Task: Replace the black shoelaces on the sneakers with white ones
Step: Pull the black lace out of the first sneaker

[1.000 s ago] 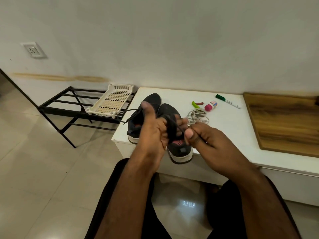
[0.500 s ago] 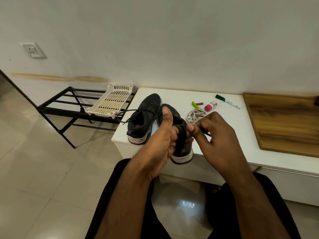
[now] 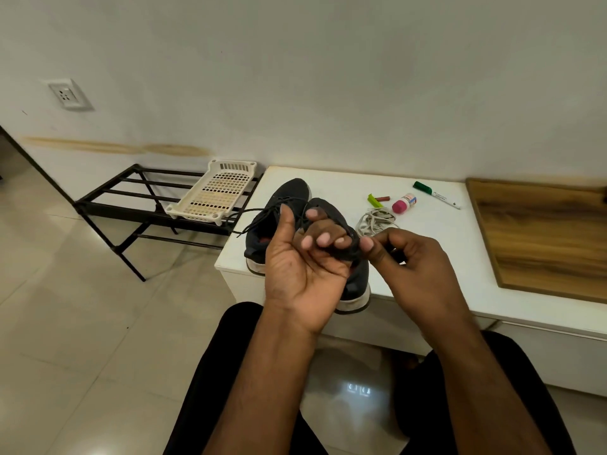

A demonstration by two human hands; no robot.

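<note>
Right btwn both hands (image 3: 331, 254) — black lace (image 3: 348, 254), pinched, above sneakers (image 3: 356, 277).

There was only one camera, worn on the person's head. It looked forward and down from above. The two hands, left hand (image 3: 305, 267) and right hand (image 3: 414, 267), were close below it, mid-picture. Past them it saw the white table (image 3: 427, 231), wall and floor.
</note>
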